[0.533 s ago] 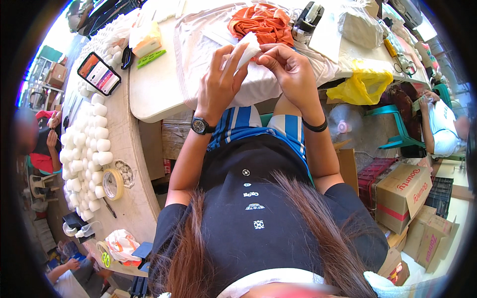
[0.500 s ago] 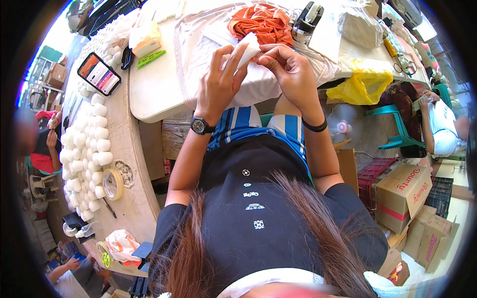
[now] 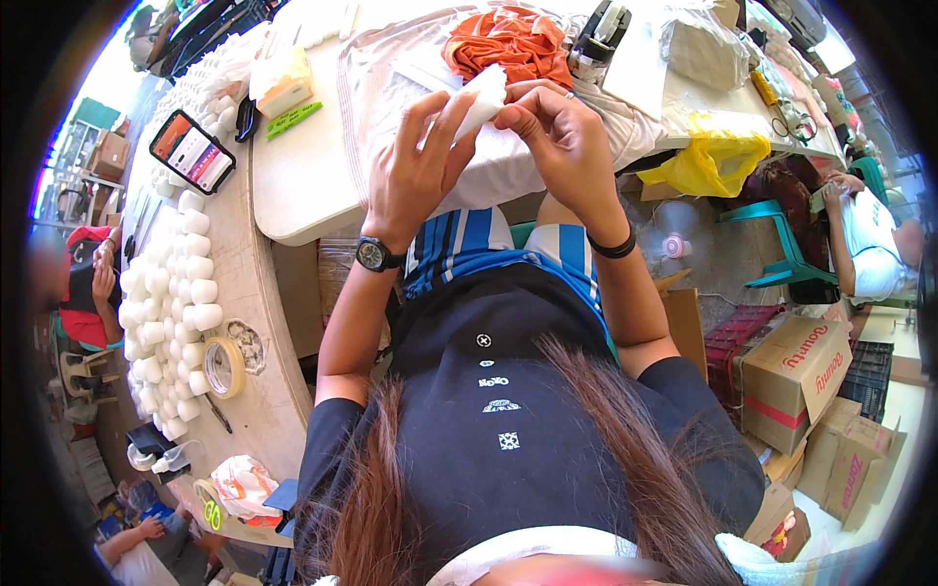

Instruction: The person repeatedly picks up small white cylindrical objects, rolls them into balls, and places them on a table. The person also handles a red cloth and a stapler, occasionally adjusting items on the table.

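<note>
Over the near edge of the table I hold a white, cone-like piece (image 3: 483,105) with a ruffled rim. My left hand (image 3: 415,166) grips it from the left, fingers bent around its side. At its right edge my right hand (image 3: 565,146) is closed in a pinch, thumb against forefinger; anything tiny between those fingertips is hidden. Beneath both hands a pale cloth (image 3: 508,171) covers the table and hangs over its edge. A crumpled orange cloth (image 3: 508,47) lies just beyond the piece.
On the left table stand many white cup-like pieces (image 3: 171,313), a phone (image 3: 192,153) and a tape roll (image 3: 224,368). A yellow plastic bag (image 3: 718,161) hangs at the right edge. Cardboard boxes (image 3: 793,369) and a green chair (image 3: 767,239) stand right. Co-workers sit at both sides.
My left hand has shifted slightly left and down, and the white piece has moved a little left with it. The right hand keeps its pinch at the piece's edge.
</note>
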Tool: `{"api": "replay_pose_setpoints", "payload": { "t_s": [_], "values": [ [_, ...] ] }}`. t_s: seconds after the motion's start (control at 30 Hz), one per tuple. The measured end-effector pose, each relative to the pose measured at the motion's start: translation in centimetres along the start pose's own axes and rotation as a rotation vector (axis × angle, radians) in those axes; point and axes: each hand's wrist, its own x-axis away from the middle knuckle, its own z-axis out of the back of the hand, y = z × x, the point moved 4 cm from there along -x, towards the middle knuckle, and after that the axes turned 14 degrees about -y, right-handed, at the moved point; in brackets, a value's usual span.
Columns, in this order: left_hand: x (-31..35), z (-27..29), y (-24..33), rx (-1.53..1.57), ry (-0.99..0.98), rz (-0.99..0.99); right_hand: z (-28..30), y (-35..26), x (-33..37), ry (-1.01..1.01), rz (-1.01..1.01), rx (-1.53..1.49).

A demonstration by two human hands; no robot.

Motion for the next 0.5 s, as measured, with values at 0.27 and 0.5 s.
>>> {"api": "replay_pose_setpoints", "payload": {
  "t_s": [0.27, 0.5],
  "values": [
    [-0.7, 1.4, 0.2, 0.079, -0.009, -0.007, -0.6, -1.1, -0.6, 0.034, -0.025, 0.123],
    [-1.1, 2.6, 1.9, 0.054, 0.226, -0.064, -0.1, -2.9, -1.0, 0.164, -0.118, 0.226]
  ]
}}
